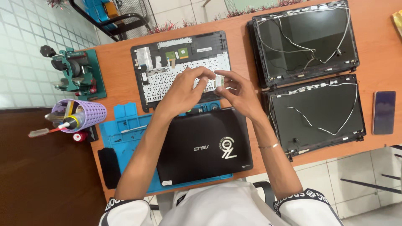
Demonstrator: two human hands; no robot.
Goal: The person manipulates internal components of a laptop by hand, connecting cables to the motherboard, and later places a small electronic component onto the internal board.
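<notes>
My left hand and my right hand meet above the desk, both pinching a small pale rectangular part between their fingertips. Under them lies an upturned laptop keyboard frame showing its white underside. A closed black laptop with a round white sticker sits nearer me on a blue work mat. A thin bracelet circles my right wrist.
Two opened black screen back covers with loose white cables lie at the right. A dark phone rests at the far right. A purple mesh tool cup and a green bench vice stand at the left edge.
</notes>
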